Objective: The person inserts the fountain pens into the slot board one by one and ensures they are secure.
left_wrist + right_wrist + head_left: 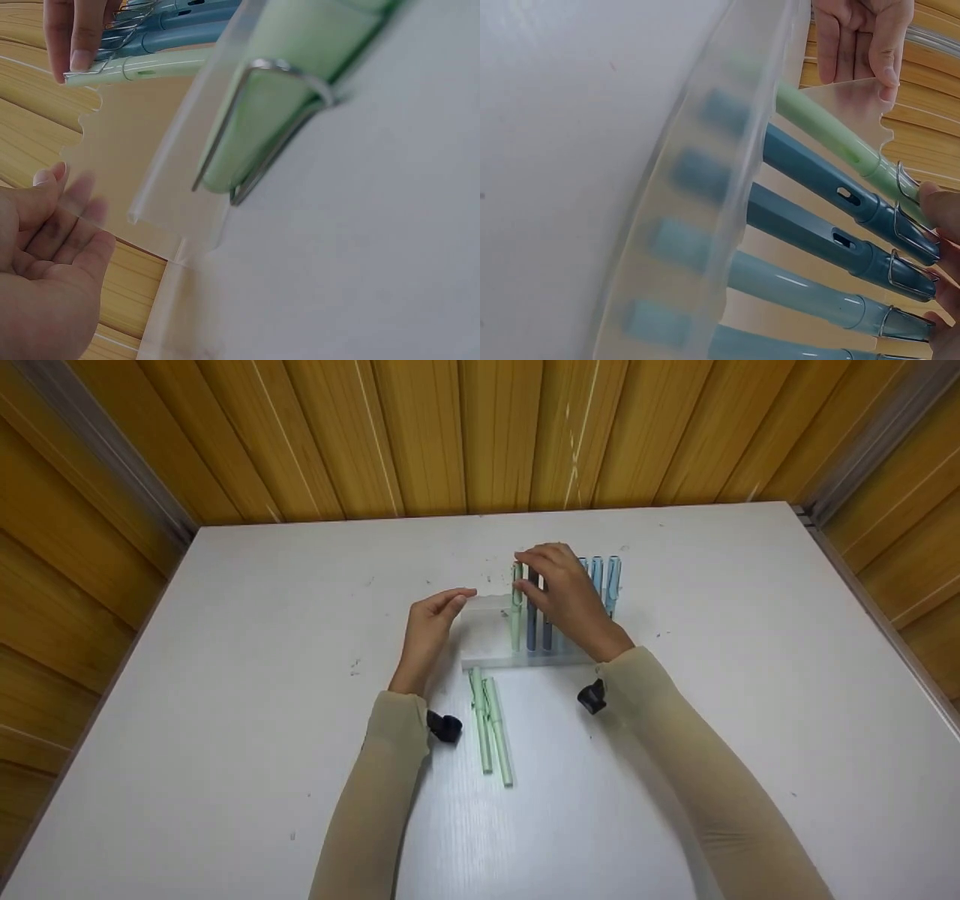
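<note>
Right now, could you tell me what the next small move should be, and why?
Probably let go of the green pen: the right hand pinches its cap, and it already stands in the clear rack beside the dark pens, which the left hand steadies.

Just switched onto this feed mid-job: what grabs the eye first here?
At the middle of the white table, a clear pen stand holds a row of upright pens, and the right hand pinches the top of the green pen at the row's left end. The left hand steadies the stand's left edge. Two loose green pens lie on the table just in front of it.
</note>
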A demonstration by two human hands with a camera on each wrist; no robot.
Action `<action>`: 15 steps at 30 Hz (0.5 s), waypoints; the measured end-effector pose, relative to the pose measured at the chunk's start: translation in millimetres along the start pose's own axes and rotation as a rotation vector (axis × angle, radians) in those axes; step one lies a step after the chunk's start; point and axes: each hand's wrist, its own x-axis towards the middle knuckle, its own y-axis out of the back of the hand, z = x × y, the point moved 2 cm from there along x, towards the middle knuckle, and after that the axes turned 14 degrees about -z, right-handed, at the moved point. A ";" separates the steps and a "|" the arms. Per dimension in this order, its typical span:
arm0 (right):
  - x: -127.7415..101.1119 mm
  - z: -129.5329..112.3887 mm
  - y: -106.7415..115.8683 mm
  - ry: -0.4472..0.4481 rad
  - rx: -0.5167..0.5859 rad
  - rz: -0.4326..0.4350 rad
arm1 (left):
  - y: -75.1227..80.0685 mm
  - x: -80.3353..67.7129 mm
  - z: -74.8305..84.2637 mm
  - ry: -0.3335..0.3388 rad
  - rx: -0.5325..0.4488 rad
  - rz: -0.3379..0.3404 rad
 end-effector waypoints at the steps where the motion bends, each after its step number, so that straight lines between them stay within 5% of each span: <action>1: -0.4 -0.2 0.2 0.001 0.003 0.003 | -0.2 -0.2 0.1 -0.001 -0.002 0.000; 15: -12.6 -12.1 5.6 0.070 0.068 0.033 | -0.3 -0.9 -0.8 -0.012 -0.006 0.004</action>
